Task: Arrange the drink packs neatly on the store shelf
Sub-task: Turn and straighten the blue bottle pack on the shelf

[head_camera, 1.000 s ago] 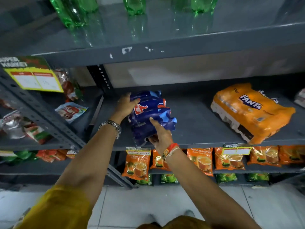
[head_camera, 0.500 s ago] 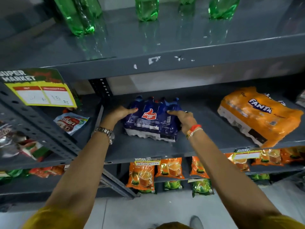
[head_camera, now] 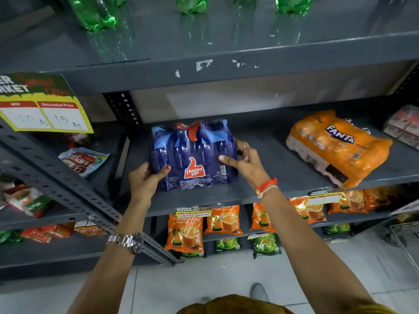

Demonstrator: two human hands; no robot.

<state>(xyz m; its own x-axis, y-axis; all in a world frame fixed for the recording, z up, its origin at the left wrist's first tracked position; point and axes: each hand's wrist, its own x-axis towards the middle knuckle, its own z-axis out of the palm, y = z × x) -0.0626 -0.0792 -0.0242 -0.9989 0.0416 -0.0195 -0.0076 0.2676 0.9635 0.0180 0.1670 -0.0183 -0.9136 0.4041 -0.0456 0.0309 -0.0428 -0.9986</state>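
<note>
A blue Thums Up drink pack (head_camera: 192,155) stands upright on the grey middle shelf (head_camera: 260,191), its logo facing me. My left hand (head_camera: 145,180) grips its lower left corner, thumb on the front. My right hand (head_camera: 242,162) holds its right side, with the thumb across the front face. An orange Fanta drink pack (head_camera: 337,146) lies askew on the same shelf, well to the right, apart from both hands.
Green bottles (head_camera: 95,12) stand on the upper shelf. A yellow price tag (head_camera: 43,109) hangs at left on a slanted shelf rail (head_camera: 68,189). Orange tea packets (head_camera: 186,232) fill the shelf below. A snack packet (head_camera: 84,159) lies at left. A wrapped pack (head_camera: 405,125) sits far right.
The blue pack has been turned from lying tilted to standing upright with its logo facing me. Both hands shifted to its sides.
</note>
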